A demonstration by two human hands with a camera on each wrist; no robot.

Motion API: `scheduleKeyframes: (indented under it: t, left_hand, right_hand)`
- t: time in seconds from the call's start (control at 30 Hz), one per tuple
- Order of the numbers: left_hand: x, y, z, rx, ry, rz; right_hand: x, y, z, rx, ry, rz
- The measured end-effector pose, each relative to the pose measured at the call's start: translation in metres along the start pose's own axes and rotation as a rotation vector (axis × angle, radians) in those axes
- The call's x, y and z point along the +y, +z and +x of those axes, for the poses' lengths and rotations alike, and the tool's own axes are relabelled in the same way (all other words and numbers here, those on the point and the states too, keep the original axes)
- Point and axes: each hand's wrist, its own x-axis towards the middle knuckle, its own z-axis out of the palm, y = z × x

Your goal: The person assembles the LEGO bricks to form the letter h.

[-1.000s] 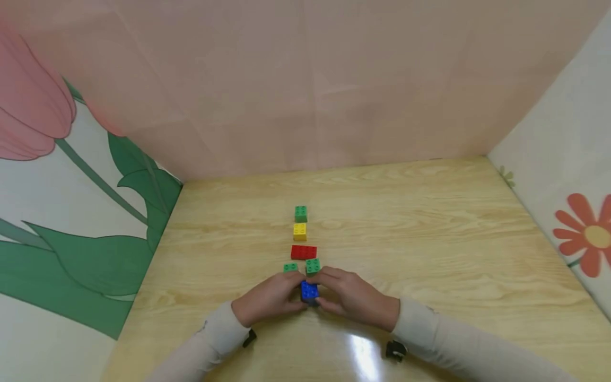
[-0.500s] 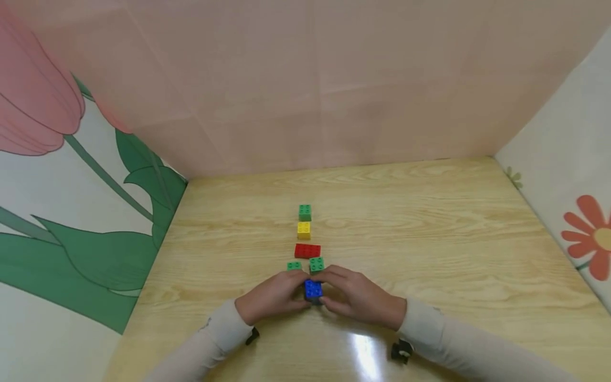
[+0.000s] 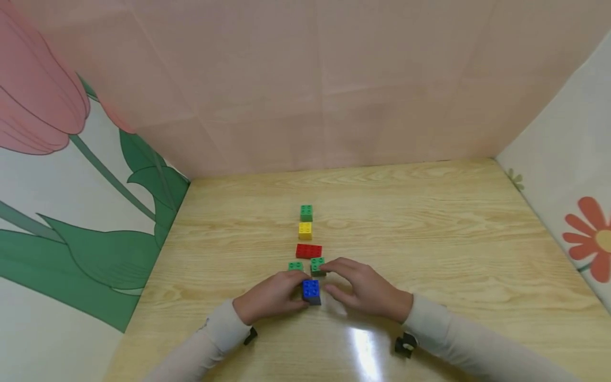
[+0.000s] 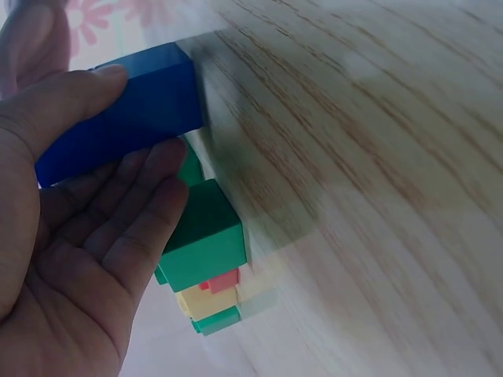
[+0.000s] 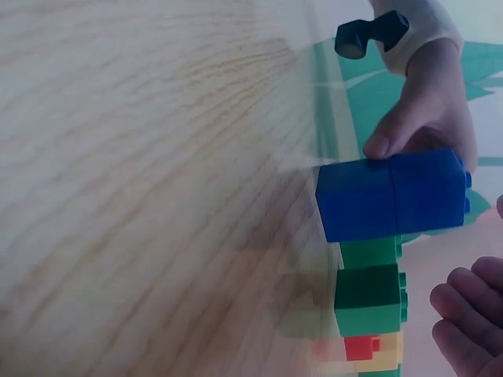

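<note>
Two blue toy building bricks, stacked one on the other, stand upright on the table nearest the person. My left hand pinches the stack between thumb and fingers from the left; in the left wrist view the thumb presses on its side. My right hand is apart from the blue stack, its fingers loosely bent and holding nothing. In the head view its index fingertip overlaps a green brick just beyond the stack. Another green brick lies left of that one, partly hidden behind my left hand.
Farther back, a long red brick, a yellow brick and a green brick stand in a line on the wood-grain table. A pink back wall and printed side panels border the tabletop.
My right hand has let go of the blue stack and moved a little right and away from the person. The left hand keeps its hold. The view has shifted slightly.
</note>
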Motion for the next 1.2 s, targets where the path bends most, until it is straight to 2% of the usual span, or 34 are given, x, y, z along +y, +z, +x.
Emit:
scheduleKeyframes:
  t: [0.17, 0.43, 0.73, 0.87, 1.2]
  left_hand:
    - [-0.006, -0.001, -0.004, 0.002, 0.007, 0.006]
    - [-0.018, -0.005, -0.016, -0.027, -0.069, -0.062]
    - [-0.023, -0.013, -0.029, -0.036, -0.149, -0.088]
    - [-0.028, -0.014, -0.033, -0.019, -0.157, -0.096]
    - [-0.039, -0.017, -0.036, -0.002, -0.225, -0.107]
  right_hand:
    - [0.003, -0.001, 0.000, 0.037, -0.009, -0.037]
    - [0.005, -0.004, 0.000, 0.081, 0.001, -0.057]
    - [0.010, -0.003, 0.001, 0.074, 0.001, -0.067]
    - [0.013, -0.003, 0.002, 0.079, -0.003, -0.068]
    - [0.016, 0.001, 0.005, 0.065, 0.035, -0.051]
